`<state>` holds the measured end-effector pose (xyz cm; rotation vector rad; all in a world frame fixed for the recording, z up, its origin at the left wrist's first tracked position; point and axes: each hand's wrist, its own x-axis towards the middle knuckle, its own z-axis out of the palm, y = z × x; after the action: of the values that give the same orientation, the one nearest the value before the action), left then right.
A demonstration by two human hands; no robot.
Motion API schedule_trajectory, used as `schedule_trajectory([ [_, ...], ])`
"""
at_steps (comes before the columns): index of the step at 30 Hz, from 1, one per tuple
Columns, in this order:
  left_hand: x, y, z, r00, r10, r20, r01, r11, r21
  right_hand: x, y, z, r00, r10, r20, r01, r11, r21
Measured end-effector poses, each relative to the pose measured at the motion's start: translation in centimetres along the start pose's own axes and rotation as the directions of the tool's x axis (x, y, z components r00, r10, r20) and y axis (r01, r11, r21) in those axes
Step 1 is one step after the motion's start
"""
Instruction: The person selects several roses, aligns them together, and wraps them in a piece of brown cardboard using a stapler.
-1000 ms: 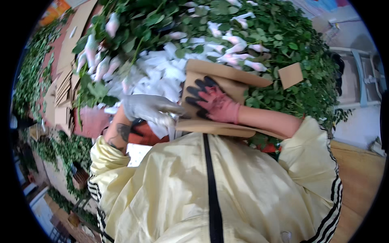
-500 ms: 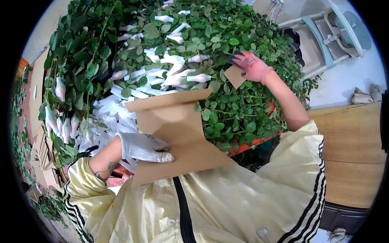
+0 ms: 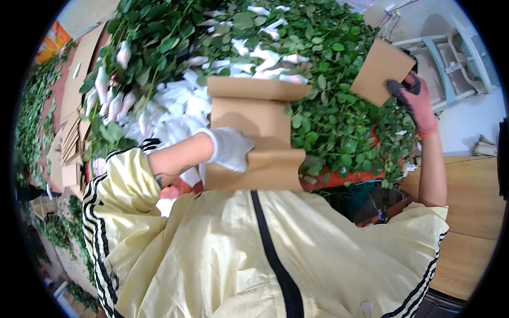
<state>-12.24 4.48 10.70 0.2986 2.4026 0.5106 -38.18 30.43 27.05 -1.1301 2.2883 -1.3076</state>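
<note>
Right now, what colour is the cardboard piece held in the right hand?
Plain light brown; the cardboard piece shows best in the head view.

Cardboard (image 3: 252, 119) is brown, left glove (image 3: 231, 148) whitish, right glove (image 3: 419, 103) pink and apparently black.

Readable text, labels, numbers: you have none to log; orange item (image 3: 52, 41) at far upper left too blurred to read

Yellow jacket (image 3: 212, 254), black-striped sleeves (image 3: 130, 183), grey glove (image 3: 231, 148), pink glove (image 3: 419, 104)
</note>
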Motion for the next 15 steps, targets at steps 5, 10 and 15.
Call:
schedule_trajectory([
  [5, -0.4, 0.6, 2.5, 0.95, -0.112, -0.291, 0.112, 0.994, -0.017, -2.4, -1.9, 11.0, 0.668, 0.402, 0.626, -0.56, 0.826, 0.067],
  [10, -1.0, 1.6, 2.0, 0.918, -0.198, -0.345, 0.209, 0.978, -0.007, 1.1, 5.6, 19.7, 0.451, 0.345, 0.823, -0.794, 0.576, 0.194],
  [15, -3.3, 2.3, 2.5, 0.882, -0.195, -0.429, 0.193, 0.98, -0.048, 0.5, 11.3, 24.4, 0.692, 0.274, 0.668, -0.489, 0.859, 0.154],
])
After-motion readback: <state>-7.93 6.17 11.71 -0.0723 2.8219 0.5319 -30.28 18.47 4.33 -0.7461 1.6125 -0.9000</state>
